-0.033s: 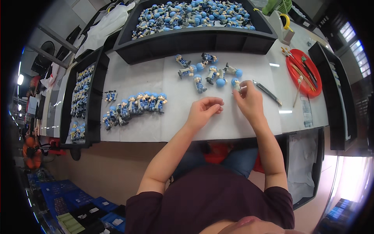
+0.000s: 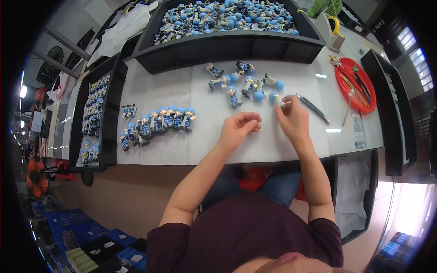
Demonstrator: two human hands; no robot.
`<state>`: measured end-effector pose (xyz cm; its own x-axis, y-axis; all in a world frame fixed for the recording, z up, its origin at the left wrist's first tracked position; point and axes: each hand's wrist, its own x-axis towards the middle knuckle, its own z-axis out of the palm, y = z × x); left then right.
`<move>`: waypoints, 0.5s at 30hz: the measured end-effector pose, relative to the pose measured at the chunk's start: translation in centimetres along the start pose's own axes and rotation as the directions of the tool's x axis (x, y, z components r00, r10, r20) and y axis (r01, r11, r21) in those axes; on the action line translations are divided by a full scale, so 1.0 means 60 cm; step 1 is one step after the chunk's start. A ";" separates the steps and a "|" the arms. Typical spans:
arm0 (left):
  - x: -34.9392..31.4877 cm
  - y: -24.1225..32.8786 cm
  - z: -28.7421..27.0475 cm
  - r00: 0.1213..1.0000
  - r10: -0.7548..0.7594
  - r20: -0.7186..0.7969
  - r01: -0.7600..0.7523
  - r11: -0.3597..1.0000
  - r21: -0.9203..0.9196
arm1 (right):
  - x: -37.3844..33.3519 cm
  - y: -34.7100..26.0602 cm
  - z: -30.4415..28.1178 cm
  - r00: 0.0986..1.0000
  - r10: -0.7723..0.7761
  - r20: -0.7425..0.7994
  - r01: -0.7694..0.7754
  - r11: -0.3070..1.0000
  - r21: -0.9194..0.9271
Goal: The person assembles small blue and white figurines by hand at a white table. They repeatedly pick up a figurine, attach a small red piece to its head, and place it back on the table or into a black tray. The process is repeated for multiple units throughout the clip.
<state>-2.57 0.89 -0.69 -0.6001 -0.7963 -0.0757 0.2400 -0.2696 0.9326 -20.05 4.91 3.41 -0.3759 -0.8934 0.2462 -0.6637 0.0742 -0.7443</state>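
My right hand [image 2: 293,117] has its fingers closed on a small toy figurine [image 2: 274,96] with a blue head; the fingers hide part of its body. Held to the left of it, my left hand [image 2: 239,129] has curled fingers and the thumb drawn in, with nothing visible in it. Just beyond both hands, several loose figurines [image 2: 232,97] lie at different angles on the white sheet. Farther left, a curved row of figurines [image 2: 164,119] sits side by side. A pair of tweezers [image 2: 313,108] lies right of my right hand.
A large black bin [image 2: 232,51] full of figurines stands at the back. On the left is a black tray [image 2: 109,98] with rows of figurines. A red dish [image 2: 372,98] with brushes lies right, beside another black tray [image 2: 392,127]. A tape dispenser [image 2: 336,41] stands behind.
My right hand and its figurine have shifted very slightly, the blue head tipping a little to the left. My left hand stays nearly where it was.
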 end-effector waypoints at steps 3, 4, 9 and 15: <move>-0.001 0.002 0.005 0.996 -0.021 -0.090 0.012 0.995 -0.097 | -0.044 -0.005 0.010 0.993 -0.039 -0.115 0.061 0.980 0.191; -0.002 0.009 0.012 0.992 -0.026 -0.127 0.010 0.992 -0.125 | -0.060 -0.013 0.016 0.985 -0.070 -0.157 0.106 0.968 0.228; -0.005 0.014 0.007 0.998 -0.013 -0.061 0.005 0.990 -0.139 | -0.107 -0.021 0.048 0.899 -0.316 -0.303 0.365 0.923 0.119; -0.009 0.024 -0.001 0.998 -0.059 -0.006 0.055 0.963 -0.263 | -0.117 -0.037 0.061 0.947 -0.159 -0.278 0.255 0.899 0.355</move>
<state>-1.84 0.89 0.65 -0.6085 -0.7824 -0.1327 0.3987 -0.4460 0.8013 -13.54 9.39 1.06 -0.4302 -0.7352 0.5239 -0.4631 -0.3184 -0.8271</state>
